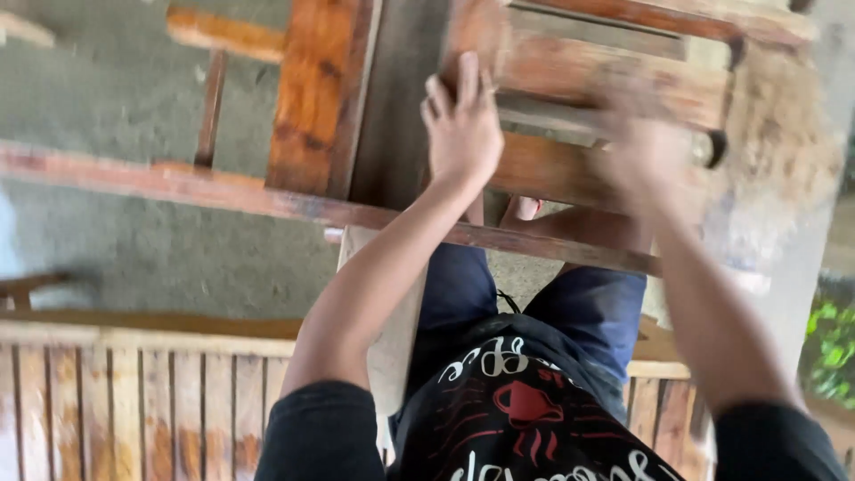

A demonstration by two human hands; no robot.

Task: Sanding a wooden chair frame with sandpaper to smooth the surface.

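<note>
The left hand (460, 125) lies flat, fingers spread and open, pressed against the upper edge of a wooden frame (570, 98); it steadies the wood and closes on nothing. The right hand (646, 147) is a blur of motion against the same frame, further to the right. Its outline is too smeared to show whether the fingers are curled round a tool or pad or simply rubbing; the grip cannot be told. A dark round shape sits at the frame's right edge, just beyond this hand, unclear in kind.

The frame itself is reddish-brown, built of boards and rails, and stands directly before the seated person, above the knees in blue jeans (588, 307). A long worn rail (178, 187) runs across the view below both hands, and a broad upright plank (316, 89) rises to the left of the left hand. Below, a pale slatted panel (134, 410) lies close by the person's side. The concrete floor (116, 98) shows grey beyond the woodwork.

Progress, as a judgement: the frame's surface looks patchy, some boards darker and glossier, others dull and scuffed, which suggests surface work under way and unfinished. How much of the frame is already treated cannot be read through the blur.
</note>
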